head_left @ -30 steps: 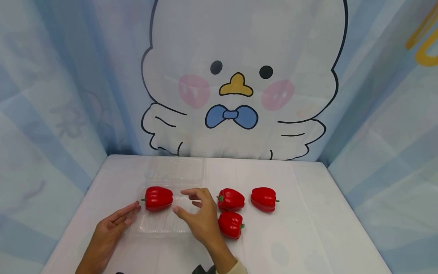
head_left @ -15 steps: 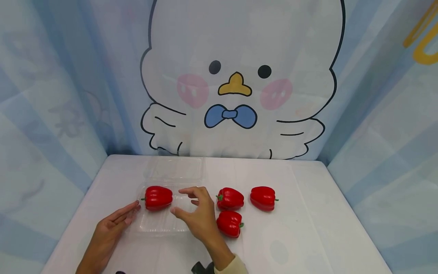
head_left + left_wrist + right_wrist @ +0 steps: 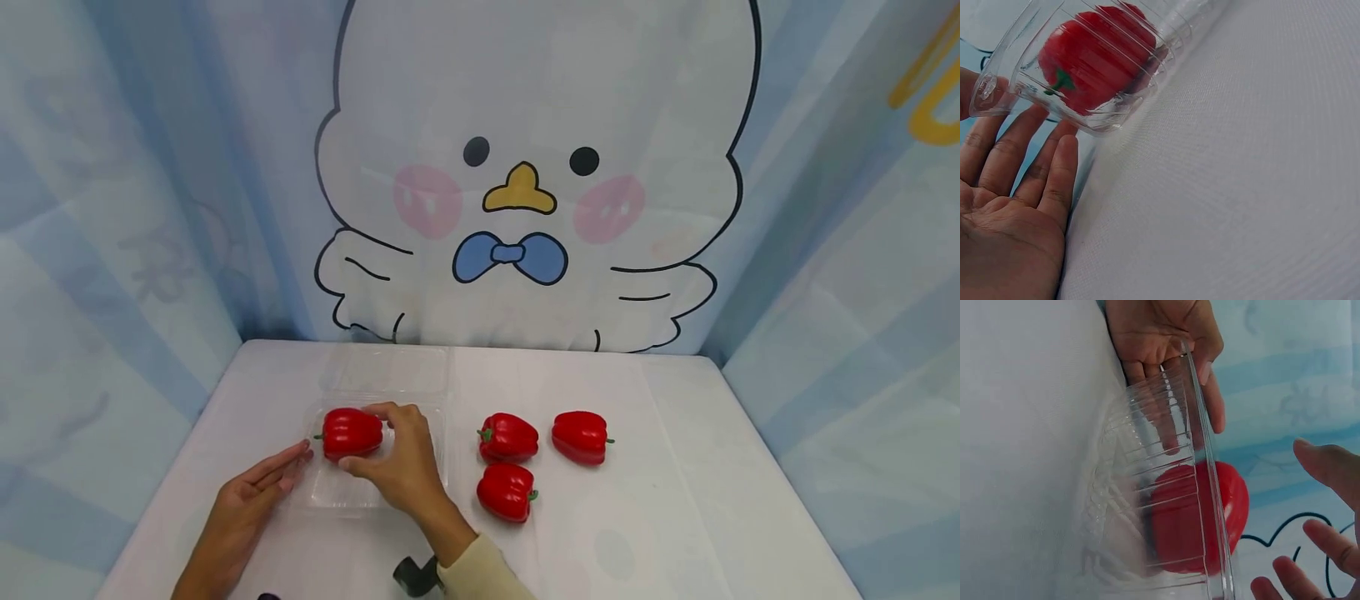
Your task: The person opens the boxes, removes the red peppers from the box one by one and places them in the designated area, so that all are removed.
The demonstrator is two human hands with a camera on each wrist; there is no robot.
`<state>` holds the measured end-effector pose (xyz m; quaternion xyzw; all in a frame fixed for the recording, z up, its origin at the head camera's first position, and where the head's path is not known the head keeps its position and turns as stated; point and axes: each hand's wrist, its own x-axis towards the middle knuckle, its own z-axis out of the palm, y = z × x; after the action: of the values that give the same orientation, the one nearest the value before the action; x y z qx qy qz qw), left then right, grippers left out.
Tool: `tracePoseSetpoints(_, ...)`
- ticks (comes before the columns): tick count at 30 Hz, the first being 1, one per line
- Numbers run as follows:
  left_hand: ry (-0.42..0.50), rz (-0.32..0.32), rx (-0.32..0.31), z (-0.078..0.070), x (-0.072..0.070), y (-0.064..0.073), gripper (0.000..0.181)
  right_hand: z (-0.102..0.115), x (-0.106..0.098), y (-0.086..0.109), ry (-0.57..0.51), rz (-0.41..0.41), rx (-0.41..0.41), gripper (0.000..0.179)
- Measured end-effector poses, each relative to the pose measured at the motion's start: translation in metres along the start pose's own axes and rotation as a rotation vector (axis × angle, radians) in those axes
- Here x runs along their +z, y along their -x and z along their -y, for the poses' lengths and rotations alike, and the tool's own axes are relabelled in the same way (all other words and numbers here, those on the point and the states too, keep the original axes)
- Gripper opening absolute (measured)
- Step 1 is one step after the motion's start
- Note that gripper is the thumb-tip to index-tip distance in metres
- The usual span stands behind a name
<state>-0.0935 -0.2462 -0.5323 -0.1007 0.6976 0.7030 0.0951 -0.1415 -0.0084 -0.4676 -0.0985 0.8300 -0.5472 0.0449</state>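
Observation:
A clear plastic clamshell box (image 3: 352, 496) lies opened on the table, its lid (image 3: 390, 369) folded back. In its left half sits a red bell pepper (image 3: 347, 433), green stem to the left. My right hand (image 3: 408, 462) is over the box, thumb and fingers spread around the pepper's right end in the head view. The right wrist view shows those spread fingers (image 3: 1329, 547) apart from the pepper, beyond the box rim. My left hand (image 3: 243, 508) has its fingers extended at the box's left edge, palm (image 3: 1007, 244) turned up toward its wrist camera.
To the right of the box are more red peppers: one at the back (image 3: 507, 437), one in front of it (image 3: 507, 492), one farther right (image 3: 582, 438). A curtain with a cartoon bird (image 3: 517, 308) hangs behind the white table (image 3: 675, 500).
My right hand has moved left from the box's right side to the pepper inside it. The left hand stays at the box's left edge, and the peppers keep their places.

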Motion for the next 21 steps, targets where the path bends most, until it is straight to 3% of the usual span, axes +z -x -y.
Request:
tracePoseSetpoints(11,0.054,-0.002,0.005,0.002,-0.001,-0.001,0.069,0.005,0.026,-0.019,0.16,-0.012,0.06,0.069)
tracePoseSetpoints(21,0.072,0.016,0.066,0.004,-0.001,0.0,0.061,0.005,0.047,-0.032,0.344,-0.065,0.079,0.07)
